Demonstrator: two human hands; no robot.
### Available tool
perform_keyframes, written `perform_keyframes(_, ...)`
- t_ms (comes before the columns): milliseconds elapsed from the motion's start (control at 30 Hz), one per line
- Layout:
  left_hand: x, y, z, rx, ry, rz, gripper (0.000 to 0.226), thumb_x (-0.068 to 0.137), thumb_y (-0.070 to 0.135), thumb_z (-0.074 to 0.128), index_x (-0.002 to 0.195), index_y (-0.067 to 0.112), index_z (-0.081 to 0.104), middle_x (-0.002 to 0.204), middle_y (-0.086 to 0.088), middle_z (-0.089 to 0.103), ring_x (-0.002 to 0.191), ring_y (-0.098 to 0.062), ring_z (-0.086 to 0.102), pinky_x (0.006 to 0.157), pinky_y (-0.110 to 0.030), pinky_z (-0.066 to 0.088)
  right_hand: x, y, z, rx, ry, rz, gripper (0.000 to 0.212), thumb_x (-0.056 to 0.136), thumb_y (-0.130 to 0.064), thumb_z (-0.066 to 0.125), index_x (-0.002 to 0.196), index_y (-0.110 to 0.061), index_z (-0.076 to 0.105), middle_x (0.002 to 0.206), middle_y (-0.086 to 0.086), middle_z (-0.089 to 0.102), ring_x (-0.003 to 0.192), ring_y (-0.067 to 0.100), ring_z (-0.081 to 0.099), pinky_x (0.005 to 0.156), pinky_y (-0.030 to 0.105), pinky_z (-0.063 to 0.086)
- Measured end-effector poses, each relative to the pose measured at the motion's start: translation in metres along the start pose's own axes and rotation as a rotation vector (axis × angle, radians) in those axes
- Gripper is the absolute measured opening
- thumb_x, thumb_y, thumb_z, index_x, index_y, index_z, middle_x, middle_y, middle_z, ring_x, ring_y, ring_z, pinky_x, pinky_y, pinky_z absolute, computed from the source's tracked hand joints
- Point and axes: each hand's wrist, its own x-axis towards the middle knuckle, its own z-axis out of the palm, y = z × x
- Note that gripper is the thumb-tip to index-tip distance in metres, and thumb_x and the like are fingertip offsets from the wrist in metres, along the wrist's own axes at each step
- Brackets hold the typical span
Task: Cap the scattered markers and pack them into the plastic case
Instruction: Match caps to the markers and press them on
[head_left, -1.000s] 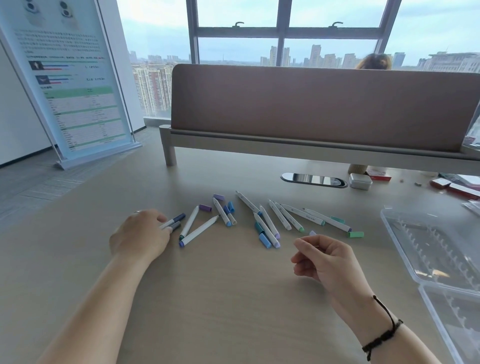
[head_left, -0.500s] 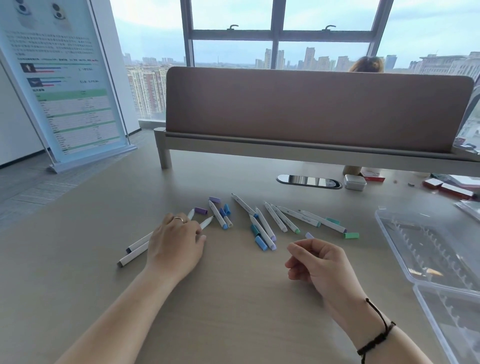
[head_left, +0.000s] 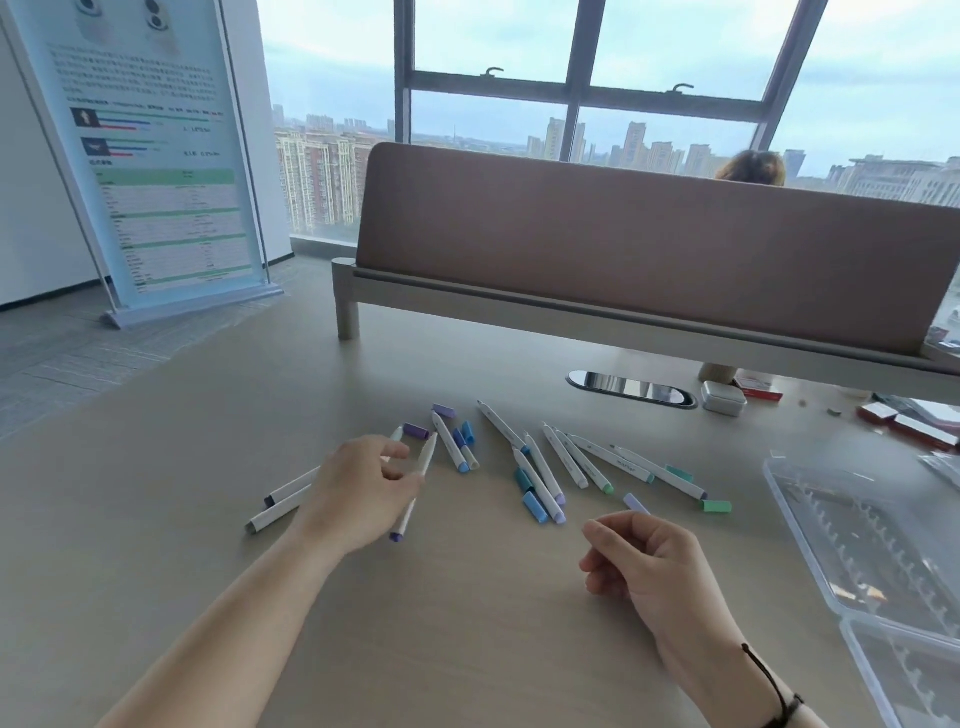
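Several white markers (head_left: 582, 457) and loose caps lie scattered across the middle of the desk. My left hand (head_left: 363, 493) pinches one white marker with a purple end (head_left: 415, 493), lifted at a slant. Two more markers (head_left: 283, 501) lie just left of that hand. A purple cap (head_left: 415, 431) sits beyond its fingers. My right hand (head_left: 649, 561) rests on the desk with loosely curled fingers and holds nothing I can see. A lilac cap (head_left: 635, 503) lies right at its fingertips. The clear plastic case (head_left: 810, 540) lies open at the right.
A brown desk divider (head_left: 649, 260) crosses the back of the desk, with a person's head behind it. A cable port (head_left: 631, 388), a small white box (head_left: 723, 399) and red packets (head_left: 906, 423) sit at the back right. A poster stand (head_left: 156, 171) rises at the left.
My left hand has left the two dark-ended markers at the left, moved right and picked up the purple-ended marker. My right hand has barely moved.
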Motion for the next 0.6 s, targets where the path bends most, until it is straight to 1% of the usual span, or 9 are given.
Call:
perform_keyframes(67,0.002,0.003,0.001,-0.389,-0.095,-0.121,0.008,0.087,0.019,0.069,0.092,0.015,0.074,0.079,0.002,0.072,0.064,-0.013,0.065,0.061,-0.027,0.051,0.000,-0.004,0.007,-0.087,-0.008,-0.009,0.017,0.090,-0.017,0.072,0.075,-0.010,0.075,0.066,0.011,0.072,0.050,0.018,0.054,0.057,0.028,0.046)
perform_keyframes(100,0.000,0.006,0.002,-0.566,-0.151,-0.173,0.010,0.088,0.015,0.068,0.090,0.012,0.078,0.077,-0.002,0.070,0.064,-0.015,0.063,0.065,-0.031,0.052,0.002,-0.008,0.013,-0.127,-0.018,-0.010,0.016,0.090,-0.018,0.071,0.077,-0.011,0.075,0.065,0.008,0.072,0.048,0.016,0.051,0.051,0.025,0.042)
perform_keyframes(167,-0.002,0.009,0.005,-0.755,-0.218,-0.234,0.012,0.089,0.013,0.068,0.091,0.009,0.080,0.079,-0.009,0.068,0.069,-0.019,0.061,0.071,-0.035,0.054,0.012,-0.019,0.030,-0.167,-0.051,-0.013,0.012,0.090,-0.017,0.071,0.080,-0.010,0.074,0.064,0.005,0.071,0.046,0.014,0.047,0.045,0.022,0.037)
perform_keyframes(233,-0.005,0.012,0.009,-0.812,-0.238,-0.248,0.015,0.090,0.009,0.066,0.087,0.010,0.081,0.081,-0.014,0.071,0.072,-0.021,0.062,0.070,-0.034,0.056,0.031,-0.033,0.051,-0.243,-0.096,-0.051,0.012,0.090,-0.016,0.071,0.080,-0.012,0.073,0.063,0.003,0.071,0.046,0.013,0.048,0.045,0.022,0.038)
perform_keyframes(300,-0.008,0.014,0.012,-0.823,-0.234,-0.259,0.018,0.091,0.005,0.064,0.085,0.010,0.081,0.087,-0.020,0.074,0.074,-0.024,0.065,0.070,-0.035,0.057,0.057,-0.046,0.074,-0.373,-0.131,-0.123,0.012,0.090,-0.020,0.069,0.078,-0.018,0.072,0.065,-0.001,0.072,0.050,0.012,0.056,0.048,0.024,0.044)
perform_keyframes(367,-0.008,0.013,0.014,-0.826,-0.225,-0.272,0.017,0.091,0.002,0.062,0.088,0.008,0.078,0.086,-0.020,0.073,0.072,-0.024,0.066,0.071,-0.038,0.058,0.087,-0.054,0.096,-0.552,-0.154,-0.198,0.012,0.088,-0.023,0.067,0.076,-0.024,0.070,0.071,-0.004,0.072,0.062,0.011,0.064,0.055,0.024,0.049)
perform_keyframes(400,-0.008,0.013,0.014,-0.831,-0.218,-0.273,0.016,0.090,0.001,0.062,0.089,0.007,0.077,0.083,-0.017,0.073,0.071,-0.024,0.066,0.073,-0.039,0.058,0.101,-0.056,0.106,-0.640,-0.158,-0.225,0.013,0.088,-0.023,0.066,0.076,-0.025,0.069,0.074,-0.006,0.071,0.068,0.012,0.064,0.057,0.023,0.049)
perform_keyframes(500,-0.004,0.009,0.013,-0.839,-0.172,-0.290,0.015,0.089,0.002,0.061,0.088,0.005,0.075,0.076,-0.014,0.069,0.068,-0.023,0.064,0.076,-0.040,0.058,0.134,-0.054,0.129,-0.791,-0.164,-0.239,0.011,0.088,-0.017,0.064,0.084,-0.019,0.074,0.085,-0.003,0.070,0.078,0.015,0.062,0.063,0.024,0.050)
perform_keyframes(600,0.001,0.006,0.009,-0.852,-0.136,-0.319,0.014,0.089,0.003,0.058,0.084,0.006,0.071,0.071,-0.011,0.063,0.063,-0.023,0.060,0.067,-0.036,0.058,0.146,-0.048,0.139,-0.890,-0.178,-0.246,0.010,0.083,-0.015,0.064,0.084,-0.015,0.075,0.087,0.003,0.072,0.077,0.018,0.062,0.054,0.021,0.043)
